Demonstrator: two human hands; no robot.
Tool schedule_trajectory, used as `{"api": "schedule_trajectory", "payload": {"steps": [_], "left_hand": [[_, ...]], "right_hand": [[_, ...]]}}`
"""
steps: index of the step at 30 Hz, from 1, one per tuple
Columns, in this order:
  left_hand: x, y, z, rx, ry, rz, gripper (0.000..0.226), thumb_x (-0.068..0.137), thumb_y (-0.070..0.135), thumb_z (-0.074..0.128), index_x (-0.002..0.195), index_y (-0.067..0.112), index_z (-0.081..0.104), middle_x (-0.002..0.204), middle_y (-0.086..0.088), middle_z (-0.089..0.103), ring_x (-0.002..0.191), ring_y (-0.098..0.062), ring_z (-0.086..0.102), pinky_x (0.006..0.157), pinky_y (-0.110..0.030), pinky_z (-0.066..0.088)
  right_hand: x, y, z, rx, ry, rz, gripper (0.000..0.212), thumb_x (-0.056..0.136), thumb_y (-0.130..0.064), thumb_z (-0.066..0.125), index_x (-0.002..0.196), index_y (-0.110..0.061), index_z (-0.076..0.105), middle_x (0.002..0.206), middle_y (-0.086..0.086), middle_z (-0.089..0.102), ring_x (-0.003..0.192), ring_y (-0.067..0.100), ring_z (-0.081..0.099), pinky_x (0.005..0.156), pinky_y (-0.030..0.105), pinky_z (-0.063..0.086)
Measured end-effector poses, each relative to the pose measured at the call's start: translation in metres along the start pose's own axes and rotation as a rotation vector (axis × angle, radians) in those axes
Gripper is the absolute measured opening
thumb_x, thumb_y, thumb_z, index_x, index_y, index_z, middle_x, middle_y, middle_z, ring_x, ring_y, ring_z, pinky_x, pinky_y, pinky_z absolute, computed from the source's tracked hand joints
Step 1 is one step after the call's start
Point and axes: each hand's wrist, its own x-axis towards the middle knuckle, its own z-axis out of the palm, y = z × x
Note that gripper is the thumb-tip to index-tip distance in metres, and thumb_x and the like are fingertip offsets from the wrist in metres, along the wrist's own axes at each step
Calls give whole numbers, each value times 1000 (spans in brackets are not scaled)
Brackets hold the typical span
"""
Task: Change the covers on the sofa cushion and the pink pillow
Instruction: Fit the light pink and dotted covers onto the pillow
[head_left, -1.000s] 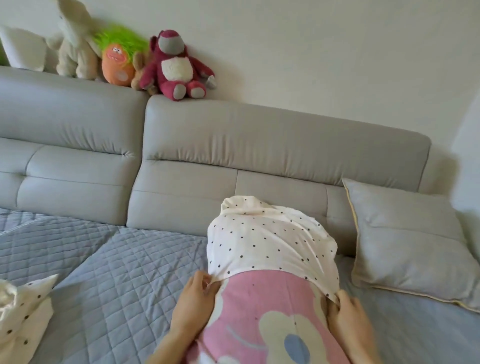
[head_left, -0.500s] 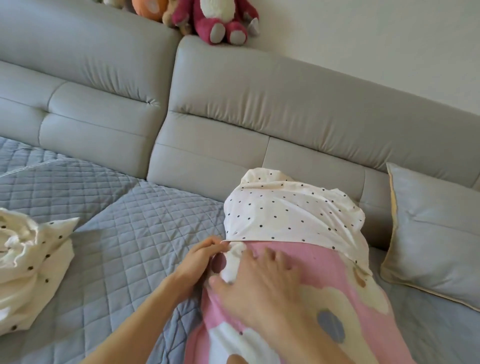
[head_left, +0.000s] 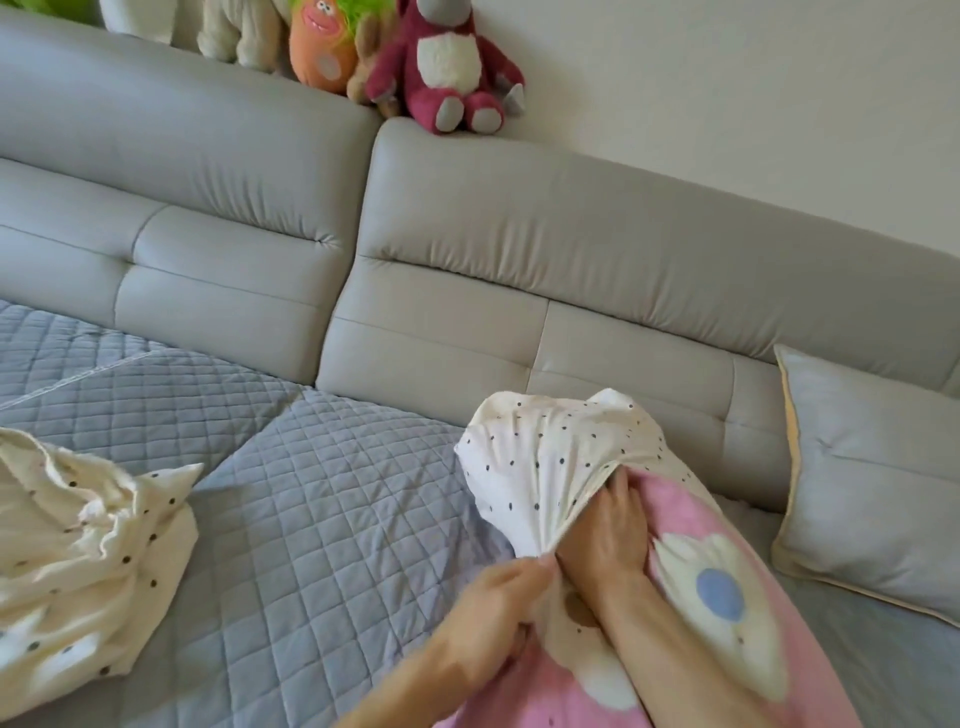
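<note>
The pink pillow (head_left: 727, 613) with a cream flower and blue dot lies lengthwise on the sofa seat, its far end inside a white polka-dot cover (head_left: 540, 457). My left hand (head_left: 493, 603) pinches the cover's open edge at the pillow's left side. My right hand (head_left: 608, 540) lies flat on the pillow with its fingertips slid under the cover's hem. A second crumpled cream dotted cover (head_left: 88, 551) lies at the left on the seat.
A grey sofa cushion (head_left: 872, 478) with yellow piping leans against the backrest at the right. A grey quilted mat (head_left: 311, 509) covers the seat. Plush toys (head_left: 441, 62) sit along the top of the grey sofa backrest (head_left: 571, 234).
My right hand moved from the pillow's left edge up and right, sliding its fingers under the cover's hem. My left hand shifted lower along the cover's edge. The camera tilted.
</note>
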Motion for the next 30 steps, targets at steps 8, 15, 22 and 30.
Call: {"api": "schedule_trajectory", "payload": {"steps": [8, 15, 22, 30], "left_hand": [[-21, -27, -33, 581, 338, -167, 44, 78, 67, 64, 60, 30, 49, 55, 15, 57, 58, 4, 54, 66, -8, 44], [28, 36, -22, 917, 319, -23, 16, 86, 39, 57, 94, 33, 45, 97, 16, 63, 84, -8, 60, 69, -30, 48], [117, 89, 88, 1411, 60, 223, 45, 86, 28, 52, 131, 31, 47, 127, 6, 49, 118, -20, 45, 93, -34, 41], [187, 101, 172, 2052, -117, 524, 35, 98, 28, 50, 133, 28, 48, 129, 0, 52, 119, -26, 53, 81, -36, 39]], "right_hand": [[-42, 67, -36, 546, -326, -348, 45, 83, -50, 55, 128, -45, 59, 134, -33, 51, 126, -9, 46, 107, 11, 24], [-50, 173, -26, 769, 65, 368, 46, 80, -69, 54, 112, -38, 65, 114, -19, 65, 111, 10, 59, 94, 28, 45], [-86, 227, 3, 1154, -342, 731, 88, 75, -82, 52, 137, -20, 49, 123, -3, 59, 108, 15, 59, 87, 32, 44], [-84, 220, -2, 1243, -257, 617, 27, 78, -47, 67, 103, -38, 60, 89, -16, 69, 83, 1, 64, 72, 26, 52]]}}
